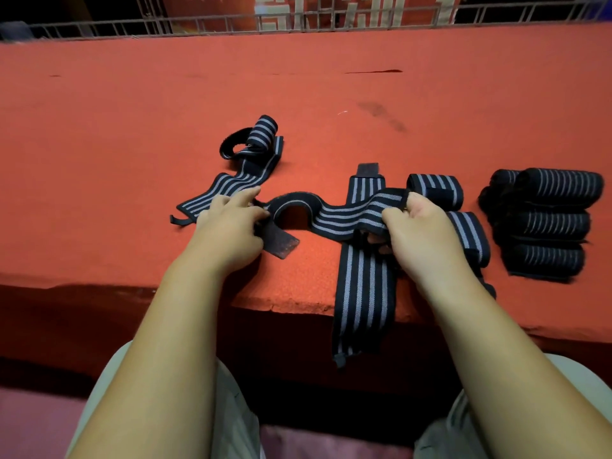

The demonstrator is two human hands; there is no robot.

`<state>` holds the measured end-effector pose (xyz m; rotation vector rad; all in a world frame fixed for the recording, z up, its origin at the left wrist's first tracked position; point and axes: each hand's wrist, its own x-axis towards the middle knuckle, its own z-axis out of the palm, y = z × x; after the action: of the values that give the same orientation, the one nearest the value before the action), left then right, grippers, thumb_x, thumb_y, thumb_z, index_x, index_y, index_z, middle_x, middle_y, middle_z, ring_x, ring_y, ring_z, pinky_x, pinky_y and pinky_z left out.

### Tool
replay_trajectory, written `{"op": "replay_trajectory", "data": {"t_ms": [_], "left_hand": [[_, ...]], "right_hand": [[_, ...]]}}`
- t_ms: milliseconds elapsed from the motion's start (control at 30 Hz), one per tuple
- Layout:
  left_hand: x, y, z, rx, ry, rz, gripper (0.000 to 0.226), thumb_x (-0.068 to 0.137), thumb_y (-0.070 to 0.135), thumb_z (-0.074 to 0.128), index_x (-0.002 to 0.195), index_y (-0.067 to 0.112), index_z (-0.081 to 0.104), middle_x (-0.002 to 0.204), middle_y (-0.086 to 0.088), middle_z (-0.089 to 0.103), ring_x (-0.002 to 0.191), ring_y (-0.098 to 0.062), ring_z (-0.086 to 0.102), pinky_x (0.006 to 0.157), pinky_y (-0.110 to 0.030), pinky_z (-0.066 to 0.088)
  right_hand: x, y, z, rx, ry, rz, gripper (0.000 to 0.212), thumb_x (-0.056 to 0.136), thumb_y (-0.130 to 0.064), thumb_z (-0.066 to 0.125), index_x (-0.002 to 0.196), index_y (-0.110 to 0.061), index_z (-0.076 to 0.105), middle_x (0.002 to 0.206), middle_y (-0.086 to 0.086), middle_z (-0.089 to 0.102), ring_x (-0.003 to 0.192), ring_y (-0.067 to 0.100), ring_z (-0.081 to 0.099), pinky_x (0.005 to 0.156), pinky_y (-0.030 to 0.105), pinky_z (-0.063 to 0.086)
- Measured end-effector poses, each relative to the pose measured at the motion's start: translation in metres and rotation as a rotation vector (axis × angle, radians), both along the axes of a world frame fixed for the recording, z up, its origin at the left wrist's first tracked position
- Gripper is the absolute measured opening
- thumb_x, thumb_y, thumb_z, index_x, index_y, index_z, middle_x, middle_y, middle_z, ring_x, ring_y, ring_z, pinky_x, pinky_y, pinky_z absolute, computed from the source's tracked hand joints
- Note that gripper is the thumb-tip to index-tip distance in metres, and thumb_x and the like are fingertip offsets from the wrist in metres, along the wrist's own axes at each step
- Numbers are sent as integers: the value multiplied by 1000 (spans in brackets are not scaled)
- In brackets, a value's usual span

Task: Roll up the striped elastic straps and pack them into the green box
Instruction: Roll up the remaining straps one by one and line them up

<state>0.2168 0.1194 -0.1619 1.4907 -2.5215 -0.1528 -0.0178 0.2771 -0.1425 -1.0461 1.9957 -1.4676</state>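
L hand [228,226] pinches one end of black, grey-striped elastic strap [347,215] at frame centre. R hand [424,236] grips it further along, prob. to pull it flat for rolling. Rolled striped straps [549,223] stacked centre-right. Green box not in view.

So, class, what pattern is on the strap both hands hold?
Strap: black, grey lengthwise stripes; head view.

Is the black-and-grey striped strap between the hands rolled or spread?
Spread: the black-and-grey striped elastic strap stretches unrolled between left hand and right hand.
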Motion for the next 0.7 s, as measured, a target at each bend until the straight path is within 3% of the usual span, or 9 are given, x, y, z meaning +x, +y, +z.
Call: {"op": "replay_trajectory", "data": {"t_ms": [67,133,200,233,300,400,533,600,700], "left_hand": [[5,0,0,24,-30,-6,57,90,17,66,141,43,64,167,24,35,140,-23,38,110,-47,36],[10,-2,-2,54,25,-51,65,87,11,65,143,43,60,159,25,46,131,-21,45,110,-45,41],[12,-4,-2,98,73,-87,78,84,7,64,151,45,52,156,23,51,131,-21,47,115,-43,41],[12,-5,-2,123,77,-94,81,85,7,62,155,46,48,157,21,51,133,-21,46,117,-42,40],[6,-1,2,179,57,-66,80,89,12,61,160,43,42,153,13,57,135,-23,43,118,-42,39],[0,6,11,280,56,-9,67,92,19,65,156,28,48,147,-1,54,140,-26,47,119,-41,39],[5,17,34,405,91,17,30,92,29,59,120,19,68,115,-4,72,105,-27,70,95,-47,54],[7,24,39,444,107,23,20,99,26,54,110,19,69,98,-7,77,97,-28,72,88,-42,53],[11,27,40,385,-97,48,26,94,31,66,120,28,64,117,0,73,105,-25,69,95,-42,55]], "right_hand": [[-1,-1,-4,-50,14,21,15,99,-20,54,106,-22,67,80,4,76,80,27,77,79,54,64],[-3,-1,-7,-90,33,26,37,102,-21,57,134,-40,61,76,7,61,70,22,69,74,43,63],[-4,3,-5,-117,101,29,60,104,-21,59,151,-54,44,76,0,42,61,15,49,61,33,50],[-3,5,-3,-139,120,42,62,104,-20,59,151,-58,43,77,-4,45,61,16,48,59,32,49],[-2,7,-1,-190,112,69,53,104,-17,60,141,-56,54,89,-13,66,69,18,64,67,34,58],[2,7,0,-158,122,71,33,105,-21,58,124,-46,69,98,-13,77,81,17,72,76,39,61],[2,12,5,-111,-48,167,54,99,-9,42,124,-45,74,74,-2,74,55,24,58,50,36,50],[3,14,7,-125,-34,211,64,96,-2,39,128,-47,72,100,-7,80,76,36,70,67,49,61],[6,13,4,-145,72,236,53,102,-7,54,130,-49,67,118,-24,76,93,22,76,87,44,62]]}}
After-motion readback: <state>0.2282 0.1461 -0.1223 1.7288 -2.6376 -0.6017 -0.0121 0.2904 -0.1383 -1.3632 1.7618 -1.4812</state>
